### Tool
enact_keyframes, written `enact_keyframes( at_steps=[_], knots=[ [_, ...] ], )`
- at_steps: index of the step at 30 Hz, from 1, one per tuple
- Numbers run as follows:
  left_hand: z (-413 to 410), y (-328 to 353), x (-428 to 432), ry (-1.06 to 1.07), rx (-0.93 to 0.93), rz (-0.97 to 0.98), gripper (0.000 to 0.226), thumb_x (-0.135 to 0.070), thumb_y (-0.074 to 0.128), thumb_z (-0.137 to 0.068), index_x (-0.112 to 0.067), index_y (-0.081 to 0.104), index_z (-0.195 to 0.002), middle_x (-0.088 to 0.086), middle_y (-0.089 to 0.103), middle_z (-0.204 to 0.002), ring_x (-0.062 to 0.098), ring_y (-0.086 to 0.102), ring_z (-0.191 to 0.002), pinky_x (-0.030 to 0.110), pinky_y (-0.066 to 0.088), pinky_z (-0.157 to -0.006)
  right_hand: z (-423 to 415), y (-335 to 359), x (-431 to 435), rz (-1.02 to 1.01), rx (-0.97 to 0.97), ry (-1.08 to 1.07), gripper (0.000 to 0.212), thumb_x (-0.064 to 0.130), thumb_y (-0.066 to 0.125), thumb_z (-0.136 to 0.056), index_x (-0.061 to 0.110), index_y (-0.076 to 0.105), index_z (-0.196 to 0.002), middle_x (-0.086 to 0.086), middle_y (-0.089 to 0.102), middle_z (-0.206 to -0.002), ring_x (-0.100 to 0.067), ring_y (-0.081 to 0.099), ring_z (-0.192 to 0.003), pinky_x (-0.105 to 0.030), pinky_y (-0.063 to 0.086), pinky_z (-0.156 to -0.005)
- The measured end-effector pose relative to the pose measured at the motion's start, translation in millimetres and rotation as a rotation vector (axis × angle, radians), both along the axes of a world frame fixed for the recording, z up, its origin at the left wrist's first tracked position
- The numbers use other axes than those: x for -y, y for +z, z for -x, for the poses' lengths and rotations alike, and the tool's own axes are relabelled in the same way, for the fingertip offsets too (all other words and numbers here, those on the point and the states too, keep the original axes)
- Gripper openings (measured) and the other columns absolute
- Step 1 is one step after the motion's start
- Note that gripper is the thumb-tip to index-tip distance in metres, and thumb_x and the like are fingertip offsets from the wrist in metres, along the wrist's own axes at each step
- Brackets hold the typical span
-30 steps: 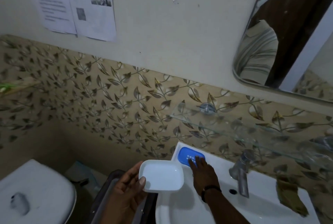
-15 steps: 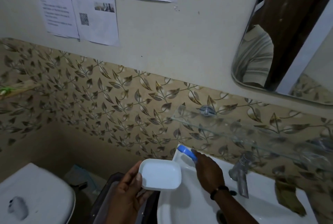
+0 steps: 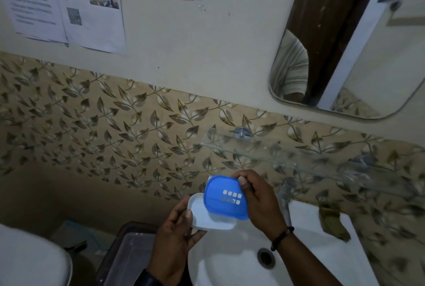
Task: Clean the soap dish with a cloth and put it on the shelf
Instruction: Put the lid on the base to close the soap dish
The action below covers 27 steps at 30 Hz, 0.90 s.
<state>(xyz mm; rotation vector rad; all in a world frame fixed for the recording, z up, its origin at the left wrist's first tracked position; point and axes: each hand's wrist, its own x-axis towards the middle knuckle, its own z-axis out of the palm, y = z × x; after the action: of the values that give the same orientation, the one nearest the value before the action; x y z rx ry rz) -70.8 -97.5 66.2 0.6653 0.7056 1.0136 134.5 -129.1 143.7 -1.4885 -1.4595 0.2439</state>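
My left hand (image 3: pixel 174 237) holds the white soap dish tray (image 3: pixel 207 218) by its left edge, above the left rim of the white basin (image 3: pixel 230 262). My right hand (image 3: pixel 259 198) grips the blue slotted insert (image 3: pixel 224 197) by its right edge, tilted over the tray and overlapping its right part. A brownish-green cloth (image 3: pixel 332 222) lies on the basin's right ledge. The glass shelf (image 3: pixel 287 159) runs along the leaf-patterned wall above the tap.
A chrome tap (image 3: pixel 285 193) stands just right of my right hand. A mirror (image 3: pixel 345 56) hangs above the shelf. A dark bin (image 3: pixel 128 251) and a white toilet lid (image 3: pixel 30 260) sit to the left. Papers (image 3: pixel 69 7) are stuck on the wall.
My right hand lifted the blue insert off the basin's back corner and brought it over the white tray. The tray in my left hand stayed nearly still.
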Motion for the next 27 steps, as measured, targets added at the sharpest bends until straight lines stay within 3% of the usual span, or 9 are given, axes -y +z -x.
enact_keyframes(
  at_steps=[2, 5, 11, 15, 17, 19, 22, 24, 27],
  knots=[
    [-4.0, 2.9, 2.3, -0.029, -0.001, -0.017, 0.039, -0.024, 0.071, -0.08, -0.028, 0.072, -0.119, 0.002, 0.074, -0.124, 0.025, 0.072, -0.109, 0.039, 0.061, -0.073, 7.4, -8.5, 3.4, 0.098, 0.114, -0.017, 0.022, 0.017, 0.048, -0.106, 0.025, 0.065, -0.095, 0.01, 0.063, -0.096, -0.01, 0.061, -0.092, -0.036, 0.05, -0.08],
    [-8.0, 5.7, 6.6, -0.082, 0.0, -0.047, 0.041, -0.023, 0.078, -0.081, -0.029, 0.071, -0.121, 0.002, 0.073, -0.125, 0.023, 0.072, -0.111, 0.04, 0.061, -0.076, 18.8, -17.4, 11.3, 0.095, 0.191, -0.096, 0.022, 0.015, 0.049, -0.105, 0.025, 0.063, -0.091, 0.009, 0.057, -0.094, -0.01, 0.056, -0.092, -0.037, 0.048, -0.08],
    [-13.3, 3.2, 11.1, -0.171, 0.045, -0.027, 0.04, -0.033, 0.063, -0.087, -0.031, 0.068, -0.127, -0.001, 0.071, -0.129, 0.02, 0.069, -0.116, 0.04, 0.06, -0.08, 31.1, -17.9, 25.4, 0.066, 0.194, -0.181, 0.017, 0.016, 0.053, -0.103, 0.023, 0.062, -0.091, 0.01, 0.056, -0.093, -0.015, 0.055, -0.093, -0.035, 0.047, -0.081],
    [-17.4, 8.8, 12.1, -0.198, 0.054, -0.084, 0.064, -0.053, 0.086, -0.068, -0.032, 0.068, -0.126, -0.003, 0.074, -0.124, 0.02, 0.071, -0.112, 0.038, 0.06, -0.077, 34.8, -18.4, 30.4, 0.012, 0.257, -0.218, 0.015, 0.017, 0.052, -0.103, 0.025, 0.061, -0.094, 0.011, 0.052, -0.094, -0.01, 0.055, -0.09, -0.032, 0.049, -0.077],
    [-19.0, 8.4, 9.6, -0.192, 0.03, -0.12, 0.074, -0.045, 0.096, -0.055, -0.033, 0.069, -0.123, -0.003, 0.075, -0.12, 0.022, 0.074, -0.106, 0.039, 0.061, -0.074, 34.7, -18.7, 32.0, -0.005, 0.276, -0.222, 0.013, 0.021, 0.05, -0.103, 0.027, 0.06, -0.097, 0.014, 0.05, -0.095, -0.008, 0.056, -0.091, -0.031, 0.05, -0.076],
    [-20.8, 7.5, 6.4, -0.181, 0.007, -0.16, 0.067, -0.029, 0.095, -0.057, -0.034, 0.071, -0.119, -0.001, 0.075, -0.12, 0.024, 0.074, -0.105, 0.038, 0.061, -0.073, 31.5, -17.8, 35.1, -0.006, 0.224, -0.193, 0.012, 0.029, 0.048, -0.103, 0.032, 0.059, -0.105, 0.018, 0.051, -0.101, -0.008, 0.059, -0.096, -0.03, 0.052, -0.08],
    [-21.9, 13.2, 1.5, -0.167, 0.0, -0.267, 0.069, -0.027, 0.093, -0.061, -0.032, 0.068, -0.125, 0.001, 0.07, -0.13, 0.026, 0.07, -0.113, 0.038, 0.06, -0.078, 16.8, -10.7, 44.0, 0.054, 0.058, -0.09, 0.028, 0.053, 0.051, -0.098, 0.044, 0.054, -0.125, 0.025, 0.056, -0.116, -0.006, 0.06, -0.111, -0.029, 0.053, -0.09],
    [-21.3, 22.9, -1.0, -0.175, 0.005, -0.362, 0.075, -0.031, 0.093, -0.066, -0.03, 0.061, -0.134, 0.001, 0.064, -0.139, 0.028, 0.064, -0.123, 0.038, 0.059, -0.087, 2.4, -2.5, 52.2, 0.158, -0.045, -0.005, 0.047, 0.065, 0.056, -0.09, 0.053, 0.048, -0.134, 0.029, 0.058, -0.125, -0.002, 0.058, -0.119, -0.021, 0.052, -0.093],
    [-21.3, 36.7, -5.6, -0.236, -0.026, -0.531, 0.075, -0.027, 0.086, -0.078, -0.028, 0.05, -0.145, 0.002, 0.057, -0.146, 0.023, 0.057, -0.132, 0.033, 0.054, -0.096, -16.0, 14.2, 65.4, 0.242, -0.112, 0.121, 0.067, 0.063, 0.069, -0.083, 0.055, 0.039, -0.143, 0.04, 0.053, -0.134, 0.011, 0.05, -0.127, -0.007, 0.047, -0.091]
  ],
)
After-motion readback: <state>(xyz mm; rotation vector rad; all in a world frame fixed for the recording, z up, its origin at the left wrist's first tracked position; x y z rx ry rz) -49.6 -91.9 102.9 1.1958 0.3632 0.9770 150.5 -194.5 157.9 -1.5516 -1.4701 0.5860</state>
